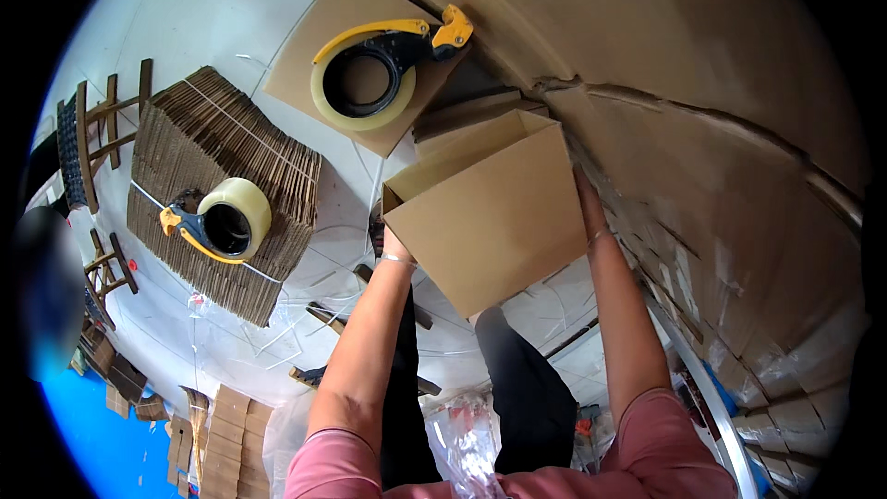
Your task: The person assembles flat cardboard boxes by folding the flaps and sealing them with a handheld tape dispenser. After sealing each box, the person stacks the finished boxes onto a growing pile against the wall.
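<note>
An open-topped brown cardboard box [494, 217] is held in front of me, tilted, with its opening toward the far left. My left hand [395, 244] grips its left side and my right hand [589, 201] its right side. The box hides most of the fingers of both hands. Just beyond the box, a tape dispenser [399, 44] with yellow and black parts and a wide roll of clear tape lies on a flat piece of cardboard [309, 51].
At the left, a strapped bundle of flattened cartons [189, 134] carries a second tape dispenser [231, 222]. Large cardboard sheets [721, 83] rise along the right. Wooden stools [102, 120] stand at the far left. White strap scraps litter the floor [323, 268].
</note>
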Demonstrator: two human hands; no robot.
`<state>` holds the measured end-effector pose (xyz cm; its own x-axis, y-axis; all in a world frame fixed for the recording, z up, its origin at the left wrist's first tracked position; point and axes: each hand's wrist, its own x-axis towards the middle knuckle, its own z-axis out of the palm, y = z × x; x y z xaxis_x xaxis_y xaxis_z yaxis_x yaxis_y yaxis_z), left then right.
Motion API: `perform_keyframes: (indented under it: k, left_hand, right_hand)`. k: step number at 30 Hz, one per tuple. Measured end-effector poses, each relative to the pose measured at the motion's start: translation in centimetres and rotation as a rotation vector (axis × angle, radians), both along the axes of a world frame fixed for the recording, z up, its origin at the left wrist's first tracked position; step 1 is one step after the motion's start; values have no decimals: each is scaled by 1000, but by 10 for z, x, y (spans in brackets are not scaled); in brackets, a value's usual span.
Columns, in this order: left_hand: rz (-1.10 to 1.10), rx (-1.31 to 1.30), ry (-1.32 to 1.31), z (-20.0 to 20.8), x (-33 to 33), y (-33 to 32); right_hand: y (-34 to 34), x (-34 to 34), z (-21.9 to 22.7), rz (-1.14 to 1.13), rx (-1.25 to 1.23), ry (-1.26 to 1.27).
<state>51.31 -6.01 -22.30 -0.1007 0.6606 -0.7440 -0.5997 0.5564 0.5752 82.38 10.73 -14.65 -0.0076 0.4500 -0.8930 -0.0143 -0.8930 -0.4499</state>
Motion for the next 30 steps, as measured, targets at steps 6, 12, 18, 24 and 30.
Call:
perform_keyframes:
  k: [6,12,18,24,30]
  left_hand:
    - [-104,-133,-187,-7,15,3]
    - [-78,-239,-201,52,15,-47]
    - [-14,-351,-174,177,-12,-116]
    - [33,-391,-91,321,-57,-152]
    - [46,-369,8,451,-105,-169]
  right_hand:
    - [-1,-20,7,24,-34,152]
    - [-36,-34,65,118,64,125]
    - [-76,-65,196,433,266,0]
    - [-94,-96,327,134,164,112]
    - [-76,-124,447,296,411,177]
